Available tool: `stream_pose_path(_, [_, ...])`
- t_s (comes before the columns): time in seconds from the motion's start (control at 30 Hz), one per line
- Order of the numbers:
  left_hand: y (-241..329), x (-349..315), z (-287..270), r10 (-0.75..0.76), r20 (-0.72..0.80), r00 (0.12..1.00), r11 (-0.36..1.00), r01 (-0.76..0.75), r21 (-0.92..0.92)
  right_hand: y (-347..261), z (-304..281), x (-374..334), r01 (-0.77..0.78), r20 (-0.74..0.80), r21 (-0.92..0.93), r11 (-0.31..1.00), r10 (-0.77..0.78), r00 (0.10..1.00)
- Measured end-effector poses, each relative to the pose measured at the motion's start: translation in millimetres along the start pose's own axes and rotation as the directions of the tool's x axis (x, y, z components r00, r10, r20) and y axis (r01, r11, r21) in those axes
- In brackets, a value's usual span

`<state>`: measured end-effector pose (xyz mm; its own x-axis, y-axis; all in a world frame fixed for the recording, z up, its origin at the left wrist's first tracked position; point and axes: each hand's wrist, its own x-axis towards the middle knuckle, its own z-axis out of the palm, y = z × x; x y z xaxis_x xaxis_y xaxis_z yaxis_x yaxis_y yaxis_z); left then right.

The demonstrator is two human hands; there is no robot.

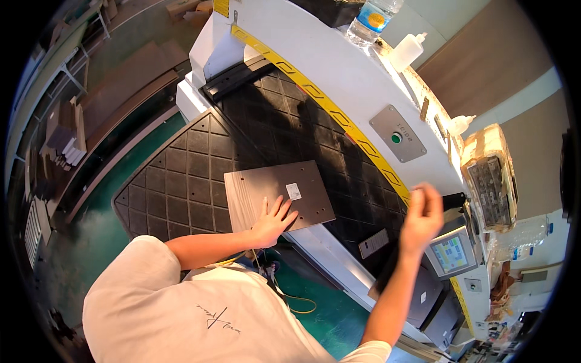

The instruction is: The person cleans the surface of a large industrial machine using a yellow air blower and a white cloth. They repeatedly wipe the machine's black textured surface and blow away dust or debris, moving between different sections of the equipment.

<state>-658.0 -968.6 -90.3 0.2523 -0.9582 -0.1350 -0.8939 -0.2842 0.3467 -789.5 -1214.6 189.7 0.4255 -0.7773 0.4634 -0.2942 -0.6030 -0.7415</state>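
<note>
A brown wood-grain panel with small drilled holes and a white label lies across the black grooved machine bed. My left hand rests flat on the panel's near part, fingers spread, just beside the label. Raised near the machine's control screen is my right hand, its fingers curled inward. Whatever those fingers may hold is hidden. Below and left of that hand, a small dark labelled piece lies on the bed.
A white machine beam with a yellow striped edge arches over the bed, bearing a green button. On top stand a water bottle, a white squeeze bottle and a taped box. Further brown panels lie at the right.
</note>
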Motion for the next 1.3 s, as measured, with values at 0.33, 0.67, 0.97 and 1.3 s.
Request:
stream_pose_path(0.33, [-13.7,11.8,38.1,0.013,-0.102,0.995,1.0,-0.016,-0.023,2.1,11.4,118.5,0.524,0.146,-0.662,0.536,-0.593,0.792])
stream_pose_path(0.67, [-65.7,7.1,33.7,0.043,-0.274,0.961,0.898,-0.158,-0.41,42.6,-49.2,130.4,0.423,0.219,-0.738,0.526,-0.406,0.887])
stream_pose_path(0.97, [-204.7,-70.8,6.0,-0.516,-0.505,0.692,0.856,0.4,-0.328,6.6,37.7,15.1,0.204,-0.081,0.103,0.974,-0.196,0.977])
stream_pose_path(1.3, [-139.6,-78.6,23.9,-0.617,-0.407,0.673,0.783,0.477,-0.398,86.4,357.4,-175.4,-0.852,0.751,0.038,0.522,0.548,0.369])
